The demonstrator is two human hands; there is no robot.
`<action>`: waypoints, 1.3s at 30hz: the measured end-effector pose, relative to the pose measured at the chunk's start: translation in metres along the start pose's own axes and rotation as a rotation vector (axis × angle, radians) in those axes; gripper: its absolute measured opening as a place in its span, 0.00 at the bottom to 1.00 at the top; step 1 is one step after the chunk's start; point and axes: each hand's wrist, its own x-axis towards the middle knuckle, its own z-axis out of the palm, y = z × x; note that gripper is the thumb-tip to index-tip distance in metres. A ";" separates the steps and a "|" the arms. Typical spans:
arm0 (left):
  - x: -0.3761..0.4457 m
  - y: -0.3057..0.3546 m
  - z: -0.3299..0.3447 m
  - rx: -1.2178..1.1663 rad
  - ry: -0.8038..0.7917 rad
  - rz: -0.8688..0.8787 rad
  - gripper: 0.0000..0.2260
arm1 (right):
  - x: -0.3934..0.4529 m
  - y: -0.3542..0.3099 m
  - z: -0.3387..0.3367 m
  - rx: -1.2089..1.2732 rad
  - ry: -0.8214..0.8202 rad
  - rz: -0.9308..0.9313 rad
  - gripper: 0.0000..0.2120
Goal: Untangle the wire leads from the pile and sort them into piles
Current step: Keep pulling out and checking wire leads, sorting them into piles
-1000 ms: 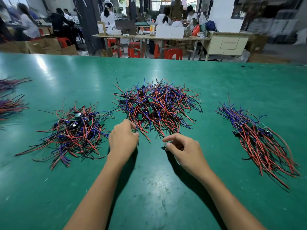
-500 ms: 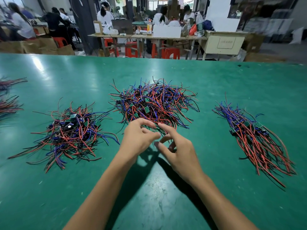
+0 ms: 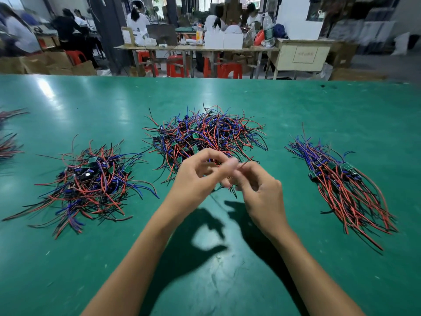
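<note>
Both hands raised at the near edge of the middle tangled pile [image 3: 205,135]; left hand [image 3: 196,176] and right hand [image 3: 257,188] fingers curled, pinching a thin wire lead [image 3: 245,164]; best drawn out slowly toward the combed pile [image 3: 341,183] without dragging neighbours

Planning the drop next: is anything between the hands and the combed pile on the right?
Nothing visible. The left hand and right hand meet over the near edge of the tangled middle pile, apparently pinching a thin lead. Only bare green table lies between them and the combed right pile.
</note>
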 end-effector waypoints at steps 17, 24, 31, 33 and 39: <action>-0.005 -0.006 -0.010 0.029 -0.425 -0.158 0.11 | 0.014 -0.029 -0.019 0.810 0.157 0.458 0.15; -0.001 -0.013 -0.006 0.008 -0.281 -0.085 0.11 | 0.014 -0.022 -0.022 0.640 0.090 0.481 0.08; 0.006 -0.026 -0.011 0.197 -0.042 -0.030 0.10 | 0.005 -0.019 -0.007 0.249 -0.083 0.431 0.08; 0.005 -0.030 -0.015 0.349 0.002 0.048 0.10 | 0.002 -0.019 -0.002 0.242 -0.099 0.429 0.11; 0.002 -0.032 -0.016 0.696 0.020 0.320 0.15 | 0.001 -0.021 0.000 0.469 -0.197 0.593 0.12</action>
